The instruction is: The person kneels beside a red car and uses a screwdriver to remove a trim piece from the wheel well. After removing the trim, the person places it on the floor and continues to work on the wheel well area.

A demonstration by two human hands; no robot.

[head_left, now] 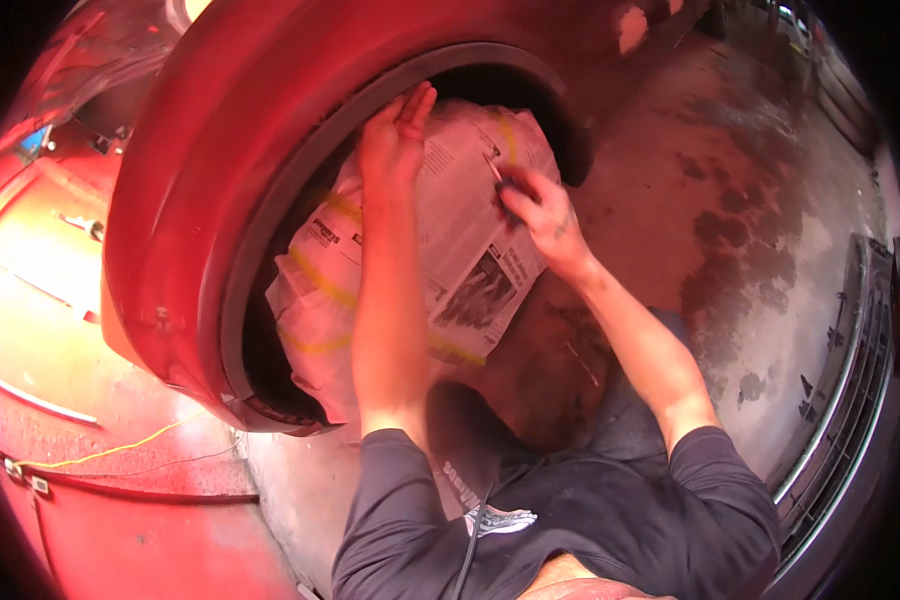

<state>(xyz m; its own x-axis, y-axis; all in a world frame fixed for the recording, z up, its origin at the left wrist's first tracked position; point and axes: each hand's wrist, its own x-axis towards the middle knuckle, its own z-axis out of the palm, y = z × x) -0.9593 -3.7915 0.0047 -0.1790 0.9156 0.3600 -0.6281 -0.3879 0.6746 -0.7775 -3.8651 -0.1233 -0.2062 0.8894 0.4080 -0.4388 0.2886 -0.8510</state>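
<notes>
A wheel covered in newspaper (450,215) and yellow masking tape (320,278) sits inside the wheel arch of a red car fender (185,190). My left hand (395,140) reaches up between the wheel and the black arch trim (345,105). Its fingers are stretched out against the trim's inner edge, holding nothing I can see. To the right, in front of the papered wheel, my right hand (545,215) is closed round the dark handle of a thin screwdriver (495,172). The screwdriver's shaft points up and to the left, apart from the trim.
On the floor at the right lies a long black grille (850,370) with a bright edge. Dark wet patches (730,230) stain the concrete. A yellow cable (120,452) runs along the lower left, near a brightly red-lit area.
</notes>
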